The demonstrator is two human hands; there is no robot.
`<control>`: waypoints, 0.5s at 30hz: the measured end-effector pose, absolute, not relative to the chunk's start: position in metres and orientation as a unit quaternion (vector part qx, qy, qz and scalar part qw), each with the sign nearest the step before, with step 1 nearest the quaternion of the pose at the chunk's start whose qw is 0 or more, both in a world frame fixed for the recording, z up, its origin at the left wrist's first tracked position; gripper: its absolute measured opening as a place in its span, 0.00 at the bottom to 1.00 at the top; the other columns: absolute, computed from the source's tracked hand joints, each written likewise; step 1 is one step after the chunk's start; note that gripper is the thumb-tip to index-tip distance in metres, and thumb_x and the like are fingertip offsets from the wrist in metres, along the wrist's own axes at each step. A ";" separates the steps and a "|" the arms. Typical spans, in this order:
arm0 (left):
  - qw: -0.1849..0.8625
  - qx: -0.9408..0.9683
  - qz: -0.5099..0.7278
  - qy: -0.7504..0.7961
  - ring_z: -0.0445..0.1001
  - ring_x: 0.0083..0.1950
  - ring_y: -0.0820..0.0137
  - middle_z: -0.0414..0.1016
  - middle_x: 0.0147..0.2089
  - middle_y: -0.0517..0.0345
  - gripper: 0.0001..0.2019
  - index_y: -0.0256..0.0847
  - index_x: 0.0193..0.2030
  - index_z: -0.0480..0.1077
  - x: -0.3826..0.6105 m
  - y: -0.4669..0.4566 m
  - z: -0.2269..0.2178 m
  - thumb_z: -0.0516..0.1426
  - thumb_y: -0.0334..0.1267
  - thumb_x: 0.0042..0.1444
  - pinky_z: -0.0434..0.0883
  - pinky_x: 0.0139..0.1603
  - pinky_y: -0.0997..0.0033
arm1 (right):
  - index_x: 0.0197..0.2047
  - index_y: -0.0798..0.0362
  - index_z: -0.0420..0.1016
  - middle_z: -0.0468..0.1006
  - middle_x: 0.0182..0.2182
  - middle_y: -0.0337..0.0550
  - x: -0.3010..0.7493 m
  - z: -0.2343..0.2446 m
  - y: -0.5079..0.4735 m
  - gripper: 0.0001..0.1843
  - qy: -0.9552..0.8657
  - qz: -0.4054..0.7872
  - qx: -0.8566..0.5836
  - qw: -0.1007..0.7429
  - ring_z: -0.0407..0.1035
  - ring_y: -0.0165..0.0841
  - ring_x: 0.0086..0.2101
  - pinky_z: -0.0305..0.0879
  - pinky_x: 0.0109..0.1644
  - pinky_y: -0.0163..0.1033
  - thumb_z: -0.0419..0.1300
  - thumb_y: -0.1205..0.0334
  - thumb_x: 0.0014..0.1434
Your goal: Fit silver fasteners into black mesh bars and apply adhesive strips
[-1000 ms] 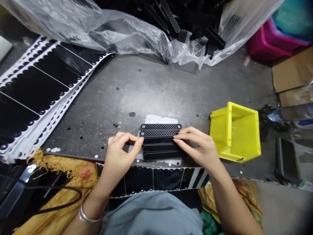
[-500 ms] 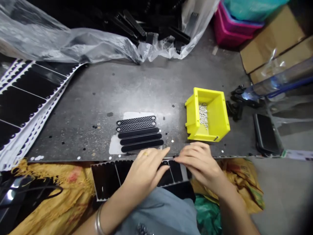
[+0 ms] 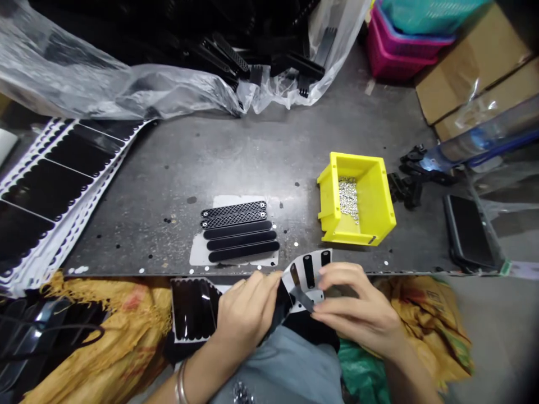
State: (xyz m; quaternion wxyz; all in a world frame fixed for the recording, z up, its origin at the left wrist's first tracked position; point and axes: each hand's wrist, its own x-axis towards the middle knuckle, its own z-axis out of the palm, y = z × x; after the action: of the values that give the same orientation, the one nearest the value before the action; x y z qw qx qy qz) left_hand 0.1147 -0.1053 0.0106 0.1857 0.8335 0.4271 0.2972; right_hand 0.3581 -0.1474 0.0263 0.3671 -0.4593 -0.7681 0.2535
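My left hand is closed on a sheet of black stickers, whose white backing curls up at the table's front edge with a few black strips on it. One dark adhesive strip stands partly lifted from the backing, its end pinched between the fingers of my right hand. Just beyond my left hand lie several smooth black bars and two with a lattice face, side by side on a white patch. A yellow bin beyond my right hand holds small shiny metal pieces.
Stacked black sticker sheets lie at the left. Clear plastic with black parts spans the back. A dark phone-like device, cardboard and pink baskets are at the right. Yellow sacks sit below the table edge.
The sheet has been bent upward, and its white backing now shows between my hands. My right hand has taken hold of a strip's end; my left fingers have closed on the sheet.
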 end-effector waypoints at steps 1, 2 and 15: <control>0.162 0.831 0.301 0.438 0.75 0.32 0.71 0.78 0.34 0.59 0.10 0.39 0.52 0.73 0.114 -0.105 0.009 0.56 0.26 0.69 0.67 0.35 0.70 | 0.43 0.48 0.82 0.80 0.44 0.46 0.363 0.029 -0.151 0.08 -0.754 0.293 -0.465 0.360 0.74 0.44 0.52 0.72 0.55 0.51 0.70 0.69 0.61; 0.147 0.830 0.302 0.445 0.75 0.32 0.71 0.79 0.34 0.59 0.09 0.38 0.52 0.73 0.114 -0.104 0.007 0.56 0.26 0.69 0.67 0.36 0.70 | 0.41 0.48 0.81 0.80 0.44 0.46 0.365 0.033 -0.153 0.06 -0.729 0.336 -0.474 0.362 0.75 0.44 0.52 0.74 0.54 0.51 0.68 0.69 0.62; 0.135 0.718 0.380 0.567 0.76 0.45 0.66 0.83 0.41 0.60 0.03 0.46 0.43 0.75 0.070 -0.063 0.006 0.61 0.34 0.66 0.63 0.52 0.61 | 0.62 0.49 0.73 0.76 0.47 0.47 0.258 0.037 -0.018 0.19 -0.767 0.217 -0.498 0.341 0.75 0.30 0.37 0.76 0.38 0.36 0.59 0.67 0.70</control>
State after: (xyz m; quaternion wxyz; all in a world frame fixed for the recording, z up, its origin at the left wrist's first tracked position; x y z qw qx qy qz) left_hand 0.0697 -0.0625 0.0062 0.1349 0.7181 0.5670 0.3804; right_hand 0.2582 -0.0178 0.0371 0.3407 -0.4978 -0.7674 0.2171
